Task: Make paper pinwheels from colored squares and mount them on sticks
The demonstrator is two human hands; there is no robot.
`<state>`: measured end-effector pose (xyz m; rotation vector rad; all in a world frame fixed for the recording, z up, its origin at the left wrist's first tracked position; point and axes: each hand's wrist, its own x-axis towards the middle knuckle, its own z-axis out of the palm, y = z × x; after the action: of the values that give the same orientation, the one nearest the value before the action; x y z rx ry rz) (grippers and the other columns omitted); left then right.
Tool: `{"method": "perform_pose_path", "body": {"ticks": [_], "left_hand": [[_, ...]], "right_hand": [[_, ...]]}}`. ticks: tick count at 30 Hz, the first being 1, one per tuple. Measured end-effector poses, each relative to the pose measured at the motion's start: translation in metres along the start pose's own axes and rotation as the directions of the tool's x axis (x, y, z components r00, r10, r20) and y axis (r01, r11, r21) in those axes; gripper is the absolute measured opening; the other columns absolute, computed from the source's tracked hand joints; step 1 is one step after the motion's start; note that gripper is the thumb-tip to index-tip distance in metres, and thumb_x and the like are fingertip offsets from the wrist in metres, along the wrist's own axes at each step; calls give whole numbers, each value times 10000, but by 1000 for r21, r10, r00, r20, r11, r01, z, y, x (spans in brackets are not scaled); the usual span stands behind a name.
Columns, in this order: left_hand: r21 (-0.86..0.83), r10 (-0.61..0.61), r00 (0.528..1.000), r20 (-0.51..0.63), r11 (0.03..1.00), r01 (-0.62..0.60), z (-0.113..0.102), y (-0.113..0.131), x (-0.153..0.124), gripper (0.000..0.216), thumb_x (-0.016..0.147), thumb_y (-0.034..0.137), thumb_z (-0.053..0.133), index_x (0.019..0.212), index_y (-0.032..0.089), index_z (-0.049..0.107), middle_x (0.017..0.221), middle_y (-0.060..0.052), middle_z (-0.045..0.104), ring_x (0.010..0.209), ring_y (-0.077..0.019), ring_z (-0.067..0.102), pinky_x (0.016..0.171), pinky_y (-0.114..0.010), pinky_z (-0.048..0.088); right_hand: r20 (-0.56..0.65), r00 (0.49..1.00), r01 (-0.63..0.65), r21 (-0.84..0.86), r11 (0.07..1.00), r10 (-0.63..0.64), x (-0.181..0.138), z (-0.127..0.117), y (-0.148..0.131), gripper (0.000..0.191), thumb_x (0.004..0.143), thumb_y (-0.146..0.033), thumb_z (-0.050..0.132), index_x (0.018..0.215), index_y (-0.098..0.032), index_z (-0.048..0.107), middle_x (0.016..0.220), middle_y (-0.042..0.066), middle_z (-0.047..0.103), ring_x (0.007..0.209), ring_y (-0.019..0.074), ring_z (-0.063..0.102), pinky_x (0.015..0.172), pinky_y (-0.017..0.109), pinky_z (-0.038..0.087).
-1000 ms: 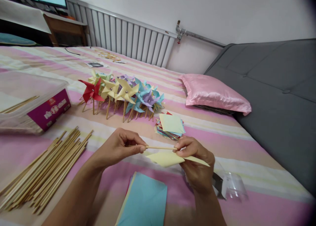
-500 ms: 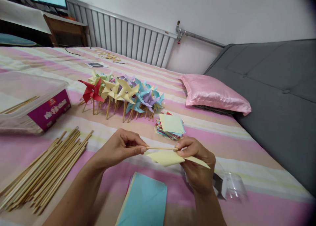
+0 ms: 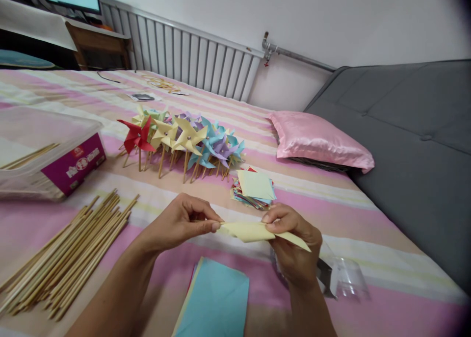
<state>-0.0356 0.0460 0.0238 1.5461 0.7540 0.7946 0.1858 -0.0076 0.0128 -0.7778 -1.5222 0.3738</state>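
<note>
My left hand (image 3: 186, 221) pinches the end of a thin wooden stick, most of which is now hidden behind yellow paper. In my right hand (image 3: 294, 236) is a pale yellow paper pinwheel (image 3: 252, 232), its blades seen nearly edge-on, with thumb and fingers closed at its centre. The stick runs level from the left fingertips towards the right thumb. Below the hands lies a stack of blue and yellow paper sheets (image 3: 217, 295). Just beyond them sits a pile of coloured paper squares (image 3: 256, 185).
Several finished pinwheels (image 3: 187, 138) stand in a group farther back. Loose wooden sticks (image 3: 73, 253) lie at left, beside a clear plastic box (image 3: 73, 168) holding more. A clear plastic container (image 3: 349, 275) is right of my right hand. A pink pillow (image 3: 322, 141) rests by the grey headboard (image 3: 415, 145).
The yellow pinwheel has tilted up slightly, so its paper now covers most of the stick that showed between my hands. Both hands stay almost in place.
</note>
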Motion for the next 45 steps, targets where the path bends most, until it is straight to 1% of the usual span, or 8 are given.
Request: {"method": "perform_pose_path", "body": {"ticks": [6,10,18,26,30,35,38,45], "left_hand": [[-23,-30,1000,-3,999,30,1,-1,1,238,666,353,758,700,118,753,606,-74,660,530,-115,500,493,-219,342],[-55,-53,999,-15,997,52,6,-4,5,210,694,335,739,710,126,740,593,-46,636,537,-100,459,504,-215,311],[-204,-173,981,-86,967,152,15,-11,12,233,716,355,711,749,128,668,612,5,560,485,-53,322,453,-201,190],[-478,-300,946,-121,853,209,30,-11,18,244,697,304,742,823,118,647,640,22,519,498,-35,353,460,-177,197],[-580,-299,945,-130,796,172,52,-17,23,270,687,312,752,854,133,639,643,18,566,537,-56,440,527,-179,312],[-449,-251,939,-235,885,124,75,-23,27,271,744,357,698,869,129,621,768,-51,691,661,-103,553,641,-207,376],[-415,-234,940,-249,903,115,79,-24,27,260,746,349,695,865,133,613,782,-59,712,673,-111,573,665,-214,389],[-378,-242,937,-251,916,135,79,-25,28,300,712,364,718,872,134,611,806,-74,730,676,-128,601,683,-236,411]], "right_hand": [[-43,999,-28,3,1000,28,0,5,0,72,770,-178,666,768,-230,616,719,9,611,702,168,582,688,332,482],[-105,978,-180,-9,984,178,-3,7,4,113,759,-201,687,847,-217,617,792,20,619,763,170,594,690,303,498],[-126,926,-322,227,919,356,2,3,8,510,745,-405,700,1191,-205,553,1059,96,632,966,226,600,800,346,489],[-380,755,-404,372,836,534,7,6,15,365,772,-439,670,1018,-174,620,875,37,624,691,119,568,713,293,478],[-269,734,-518,374,769,624,8,10,16,426,734,-468,697,1006,-151,618,815,40,653,636,122,578,664,283,467],[-86,667,-676,347,650,740,7,15,19,374,699,-503,710,800,-147,659,623,9,635,607,136,592,622,258,432],[-75,620,-713,362,601,781,6,16,22,347,657,-480,744,663,-144,657,601,11,639,568,115,558,607,251,420],[-136,640,-679,361,639,756,5,16,25,246,636,-382,750,619,-147,678,578,-10,618,545,87,501,585,234,395]]}}
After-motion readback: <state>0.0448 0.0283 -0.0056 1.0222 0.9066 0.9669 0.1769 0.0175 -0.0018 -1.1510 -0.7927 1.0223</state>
